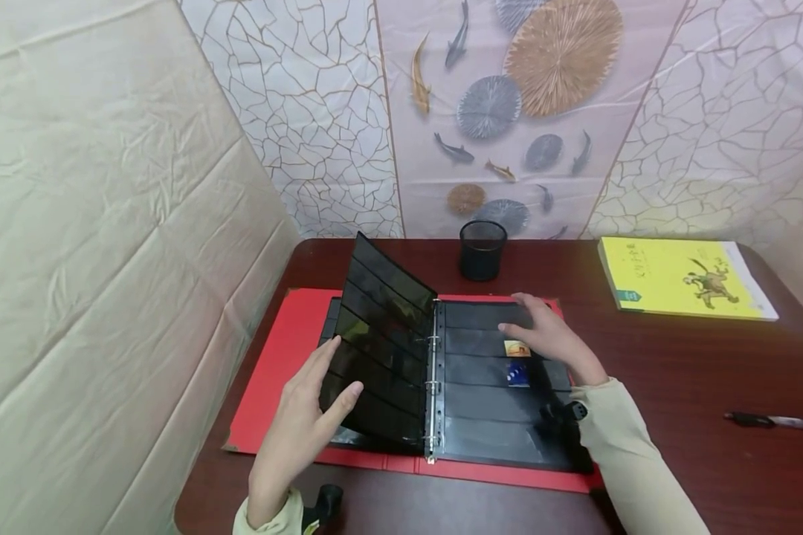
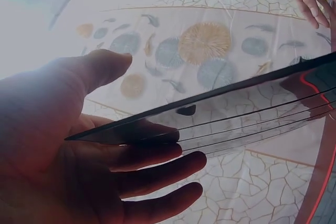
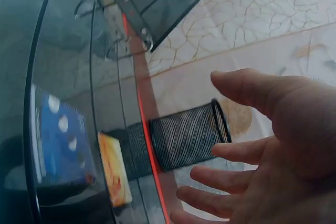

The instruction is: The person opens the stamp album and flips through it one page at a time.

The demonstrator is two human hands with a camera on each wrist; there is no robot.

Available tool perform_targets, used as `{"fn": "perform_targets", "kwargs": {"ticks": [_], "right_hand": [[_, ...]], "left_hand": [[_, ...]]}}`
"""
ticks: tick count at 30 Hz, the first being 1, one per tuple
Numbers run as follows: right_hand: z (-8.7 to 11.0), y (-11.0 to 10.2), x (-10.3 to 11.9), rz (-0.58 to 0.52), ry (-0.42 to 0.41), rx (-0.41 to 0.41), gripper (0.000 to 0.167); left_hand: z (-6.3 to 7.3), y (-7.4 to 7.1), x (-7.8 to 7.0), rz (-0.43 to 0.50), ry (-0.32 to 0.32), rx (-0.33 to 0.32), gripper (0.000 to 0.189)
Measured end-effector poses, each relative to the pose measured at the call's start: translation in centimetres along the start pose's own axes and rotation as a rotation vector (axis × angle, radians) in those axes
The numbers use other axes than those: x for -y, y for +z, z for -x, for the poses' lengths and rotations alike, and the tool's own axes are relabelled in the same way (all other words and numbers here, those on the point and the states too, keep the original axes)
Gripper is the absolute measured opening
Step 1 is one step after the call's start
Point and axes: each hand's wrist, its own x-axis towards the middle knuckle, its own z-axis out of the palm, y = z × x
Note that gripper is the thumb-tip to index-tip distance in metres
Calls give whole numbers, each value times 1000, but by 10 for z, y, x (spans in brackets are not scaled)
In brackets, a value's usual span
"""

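A red ring binder [image 1: 268, 371] lies spread on the table, its metal rings [image 1: 432, 386] down the middle. One black pocket page [image 1: 381, 357] stands tilted up on the left. My left hand [image 1: 301, 416] is at that page's outer edge, fingers spread behind it; in the left wrist view the thumb is apart from the page. My right hand [image 1: 549, 334] hovers with loose fingers near the upper right of the flat right-hand pocket page [image 1: 475, 401]. In that page's strips sit a small yellow-orange stamp [image 1: 517, 348] and a blue stamp [image 1: 518, 374] with white shapes.
Behind the binder stands a black mesh pen cup [image 1: 483, 251]. A yellow book [image 1: 689, 279] lies at the back right, and a pen [image 1: 776, 422] at the right. Patterned cloth [image 1: 334, 111] hangs behind the table, with a cream cloth [image 1: 107, 260] on the left.
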Motion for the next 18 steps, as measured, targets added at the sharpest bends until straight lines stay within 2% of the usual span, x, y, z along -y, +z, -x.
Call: {"fn": "perform_targets", "kwargs": {"ticks": [9, 18], "right_hand": [[-2, -5, -20, 34, 37, 33, 71], [-7, 0, -30, 63, 67, 44, 68]], "left_hand": [[3, 1, 6, -16, -15, -15, 71], [8, 3, 12, -7, -50, -31, 69]]}}
